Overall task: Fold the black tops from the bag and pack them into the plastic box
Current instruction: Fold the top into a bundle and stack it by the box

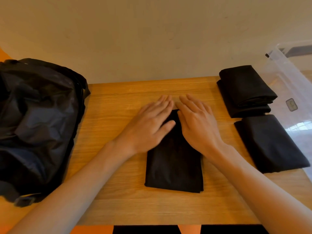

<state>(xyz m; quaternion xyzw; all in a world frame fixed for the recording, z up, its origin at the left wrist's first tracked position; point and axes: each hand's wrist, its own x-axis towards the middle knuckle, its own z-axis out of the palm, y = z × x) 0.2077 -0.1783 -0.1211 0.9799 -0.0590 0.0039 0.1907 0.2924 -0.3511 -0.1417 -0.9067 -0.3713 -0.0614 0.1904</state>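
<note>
A: Item: black top (173, 166), position?
B: Centre of bench (118, 200), folded, long axis pointing away. Both left grip (148, 125) and right grip (197, 122) flat, fingers straight, pressing its far end.
A: And plastic box (287, 78)?
B: Far right; right grip nearer.

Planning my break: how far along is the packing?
Done: folded black tops in a far pile and a near pile beside the clear plastic box. In hand: left hand and right hand lie flat on another folded black top. Left: packing; no tops show in the box; the black fabric bag hides its contents.
</note>
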